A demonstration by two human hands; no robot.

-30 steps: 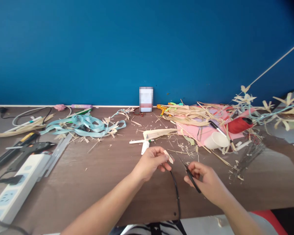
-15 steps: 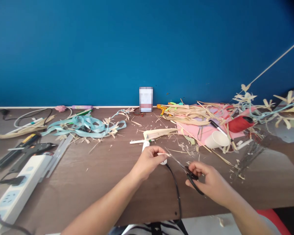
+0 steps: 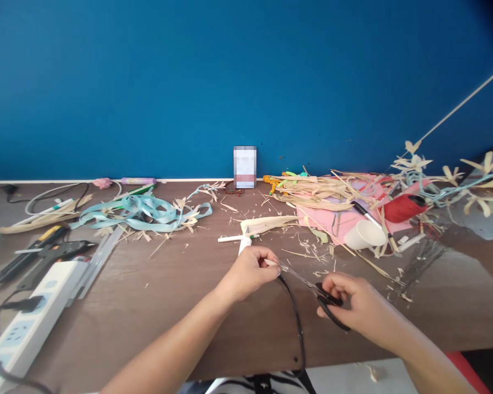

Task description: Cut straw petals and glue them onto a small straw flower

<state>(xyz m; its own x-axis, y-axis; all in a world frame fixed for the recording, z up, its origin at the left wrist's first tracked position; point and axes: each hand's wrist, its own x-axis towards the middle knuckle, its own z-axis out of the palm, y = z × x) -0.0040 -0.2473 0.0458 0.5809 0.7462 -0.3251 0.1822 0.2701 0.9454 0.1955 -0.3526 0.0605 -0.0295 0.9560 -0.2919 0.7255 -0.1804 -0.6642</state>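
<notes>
My left hand (image 3: 248, 269) is closed, pinching a small pale strip piece (image 3: 271, 263) over the brown table (image 3: 168, 295). My right hand (image 3: 353, 308) grips black-handled scissors (image 3: 317, 291), whose blades point left and reach the strip at my left fingertips. A thin black cable (image 3: 296, 317) runs from under my left hand toward the table's front edge.
Pale leaf strips and scraps (image 3: 316, 191) pile on pink paper at the right, with a white paper cup (image 3: 365, 234) and a red thread spool (image 3: 403, 208). Light blue ribbon (image 3: 143, 210) lies at the left, near a glue gun (image 3: 53, 251) and white power strip (image 3: 28, 323).
The scissors swung from pointing away to pointing left, their blades now meeting the strip piece. My left hand turned the piece down and drew slightly lower.
</notes>
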